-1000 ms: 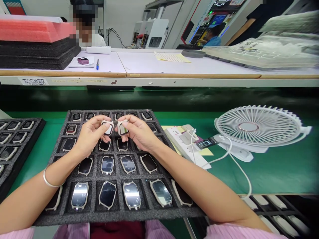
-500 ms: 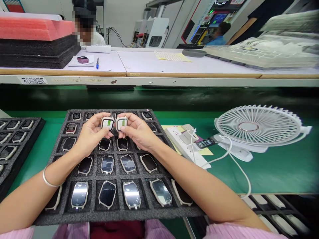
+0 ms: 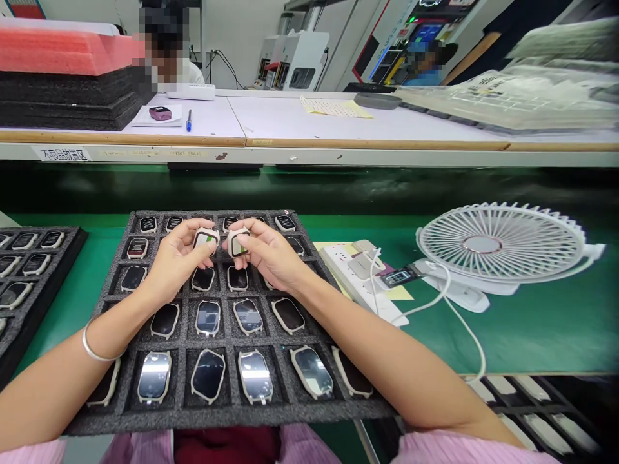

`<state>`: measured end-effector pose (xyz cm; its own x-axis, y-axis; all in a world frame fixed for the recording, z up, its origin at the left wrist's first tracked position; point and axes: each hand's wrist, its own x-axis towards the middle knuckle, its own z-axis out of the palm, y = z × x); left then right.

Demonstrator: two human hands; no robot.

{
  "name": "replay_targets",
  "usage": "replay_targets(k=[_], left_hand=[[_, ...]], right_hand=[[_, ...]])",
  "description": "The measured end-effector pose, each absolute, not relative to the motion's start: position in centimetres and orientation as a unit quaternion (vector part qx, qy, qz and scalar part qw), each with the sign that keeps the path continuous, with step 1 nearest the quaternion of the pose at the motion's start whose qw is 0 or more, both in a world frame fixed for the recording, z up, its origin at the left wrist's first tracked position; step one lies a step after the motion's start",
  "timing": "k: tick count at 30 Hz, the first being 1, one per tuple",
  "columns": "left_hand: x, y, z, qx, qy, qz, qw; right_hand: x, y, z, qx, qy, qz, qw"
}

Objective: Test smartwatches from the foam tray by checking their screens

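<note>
A black foam tray (image 3: 120, 406) lies in front of me with several smartwatch bodies in its pockets. My left hand (image 3: 174, 261) pinches one beige watch body (image 3: 205, 239) above the tray's far rows. My right hand (image 3: 268, 254) grips a second beige watch body (image 3: 238, 241) right beside it. Both watches are lit, with green on their screens, and are tilted away from me. The two watches nearly touch. A silver bangle (image 3: 94, 351) sits on my left wrist.
A second foam tray (image 3: 58, 270) of watches lies at the left. A white power strip (image 3: 358, 283), a charging cable and a white desk fan (image 3: 500, 245) stand at the right on the green mat. Beyond a raised white bench (image 3: 300, 129), other people sit.
Both watches were turned up to show lit green screens half a second ago; now they are tipped back and lowered a little. My hands stay over the same far rows.
</note>
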<state>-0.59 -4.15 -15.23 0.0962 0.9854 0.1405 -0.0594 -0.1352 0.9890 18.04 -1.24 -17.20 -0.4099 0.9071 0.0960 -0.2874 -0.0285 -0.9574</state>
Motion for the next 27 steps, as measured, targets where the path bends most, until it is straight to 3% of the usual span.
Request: replay_targets(k=[27], left_hand=[[-0.46,-3.83,-15.63,0.545,0.405,0.538,0.5]], right_hand=[[17.76,-1.07,-17.42,-0.251,-0.56,0.635,0.468]])
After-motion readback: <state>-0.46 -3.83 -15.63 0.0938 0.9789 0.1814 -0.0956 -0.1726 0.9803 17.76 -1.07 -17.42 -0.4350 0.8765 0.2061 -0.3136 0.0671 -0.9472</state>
